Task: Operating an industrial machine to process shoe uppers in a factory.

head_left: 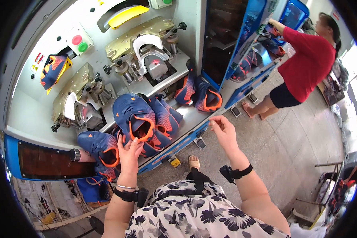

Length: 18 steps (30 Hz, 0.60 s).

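Note:
My left hand [129, 154] is at the heel of a navy shoe upper [127, 109] with an orange collar, its thumb and fingers gripping the collar edge. That upper lies on top of several similar ones on the machine's front ledge. Another navy-and-orange upper [94, 142] rests just left of this hand. My right hand [223, 129] hovers off the ledge with loosely bent fingers, and nothing shows in it. Nearest to it is an upper [207, 97] standing at the ledge's right end, beside another upper [185, 91].
Two pressing stations with white curved pads [148, 43] and metal forms [156, 66] stand behind the uppers. An upper [53, 72] hangs on a yellow-edged holder at the left wall, below red and green buttons [82, 47]. A person in red [307, 65] works at the neighbouring machine.

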Tool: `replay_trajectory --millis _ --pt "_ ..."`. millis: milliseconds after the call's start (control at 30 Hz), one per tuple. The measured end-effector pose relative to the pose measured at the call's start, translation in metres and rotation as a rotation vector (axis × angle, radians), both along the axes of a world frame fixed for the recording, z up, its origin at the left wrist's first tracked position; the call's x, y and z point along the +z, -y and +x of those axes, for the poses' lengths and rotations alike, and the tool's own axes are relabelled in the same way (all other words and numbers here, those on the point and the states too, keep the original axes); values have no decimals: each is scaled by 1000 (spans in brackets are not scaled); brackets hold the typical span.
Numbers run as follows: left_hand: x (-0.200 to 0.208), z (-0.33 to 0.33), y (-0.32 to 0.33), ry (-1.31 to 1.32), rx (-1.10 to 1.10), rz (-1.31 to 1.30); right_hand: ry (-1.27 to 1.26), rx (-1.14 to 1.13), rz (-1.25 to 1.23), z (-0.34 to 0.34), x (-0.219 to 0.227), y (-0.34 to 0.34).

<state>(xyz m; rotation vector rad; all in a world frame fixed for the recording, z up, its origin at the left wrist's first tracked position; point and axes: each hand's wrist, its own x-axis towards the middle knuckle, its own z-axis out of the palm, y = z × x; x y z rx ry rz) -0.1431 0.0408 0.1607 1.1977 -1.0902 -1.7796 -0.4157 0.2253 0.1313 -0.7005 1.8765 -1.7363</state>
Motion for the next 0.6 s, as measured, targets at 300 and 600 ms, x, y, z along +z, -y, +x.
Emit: replay_trajectory --millis 300,600 --pt "1 19 -9 204 -25 44 -372 264 -39 -31 19 108" --pt "-19 114 -17 115 545 228 -217 890 -265 65 84 114"
